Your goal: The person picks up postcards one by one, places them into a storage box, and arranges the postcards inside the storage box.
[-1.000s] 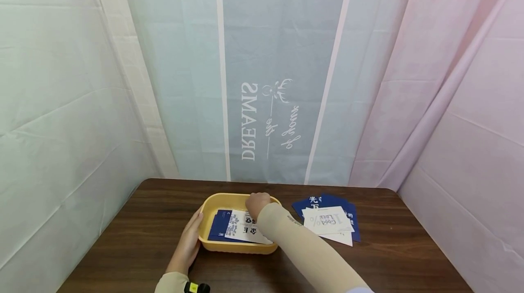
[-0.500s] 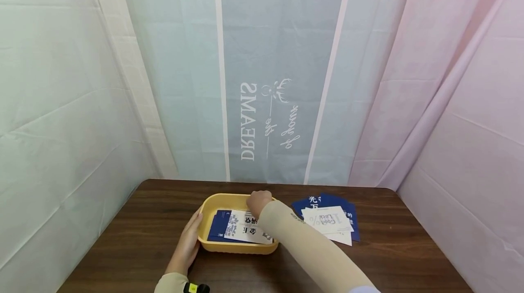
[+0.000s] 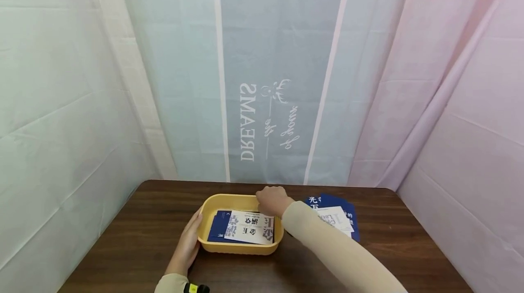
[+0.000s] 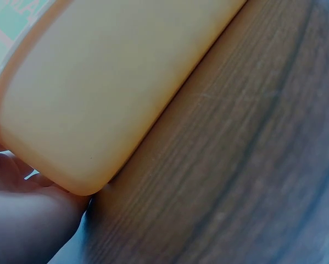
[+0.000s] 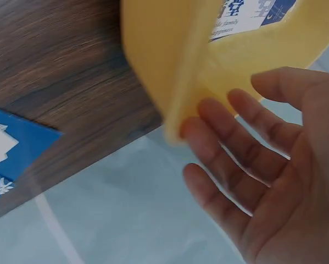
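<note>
Left hand [image 3: 189, 238]: straight-fingered against tray [image 3: 241, 248].
Right hand [image 3: 275, 201]: grips nothing.
Loose fingers [image 5: 205, 140]: seen by right wrist, hidden from head.

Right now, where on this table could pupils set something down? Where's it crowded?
Bare tabletop: left of the left hand, in front of the yellow tub between the sleeves, and right of the card pile. Crowded: the tub, holding cards, and the gap beside it under the right sleeve.

One yellow tray [image 3: 239, 248], two card piles [image 3: 249, 228] [image 3: 338, 215], one table [image 3: 139, 234]
</note>
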Demonstrator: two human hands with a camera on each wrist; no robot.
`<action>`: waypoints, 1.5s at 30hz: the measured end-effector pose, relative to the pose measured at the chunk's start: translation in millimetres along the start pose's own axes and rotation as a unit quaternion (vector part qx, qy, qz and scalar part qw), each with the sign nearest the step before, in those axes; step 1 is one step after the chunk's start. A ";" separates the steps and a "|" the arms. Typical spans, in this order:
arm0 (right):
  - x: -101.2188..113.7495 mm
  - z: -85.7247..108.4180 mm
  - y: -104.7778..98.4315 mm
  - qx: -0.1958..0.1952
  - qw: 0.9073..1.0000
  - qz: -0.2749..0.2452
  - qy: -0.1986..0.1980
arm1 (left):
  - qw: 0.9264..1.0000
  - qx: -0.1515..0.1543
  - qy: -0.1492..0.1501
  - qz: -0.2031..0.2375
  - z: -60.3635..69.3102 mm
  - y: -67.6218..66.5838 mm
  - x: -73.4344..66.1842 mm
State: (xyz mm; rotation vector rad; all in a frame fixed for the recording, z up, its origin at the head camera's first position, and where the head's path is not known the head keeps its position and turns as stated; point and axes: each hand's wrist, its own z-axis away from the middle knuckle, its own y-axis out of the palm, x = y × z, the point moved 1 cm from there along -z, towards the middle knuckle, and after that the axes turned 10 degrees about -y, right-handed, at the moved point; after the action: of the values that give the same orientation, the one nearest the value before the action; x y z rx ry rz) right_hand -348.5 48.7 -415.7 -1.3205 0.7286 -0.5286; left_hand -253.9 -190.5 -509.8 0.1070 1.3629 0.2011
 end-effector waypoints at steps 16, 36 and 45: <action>-63.1 63.2 17.7 -0.177 0.982 -0.011 -0.065 | 1.000 0.002 0.006 -0.002 0.3 0.3 0.1; -123.7 109.3 55.7 -0.023 0.992 -0.120 -0.016 | 1.000 -0.008 -0.008 -0.013 -1.1 -0.7 -0.5; -150.5 123.0 78.5 0.011 0.982 -0.186 0.022 | 1.000 -0.007 -0.011 -0.011 -1.5 -1.0 0.0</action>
State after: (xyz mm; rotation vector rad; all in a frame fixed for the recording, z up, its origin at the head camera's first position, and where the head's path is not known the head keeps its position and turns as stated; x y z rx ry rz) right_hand -363.8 253.9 -455.9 -1.4357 0.5085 -0.8650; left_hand -255.2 -191.5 -510.3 0.0813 1.3400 0.1903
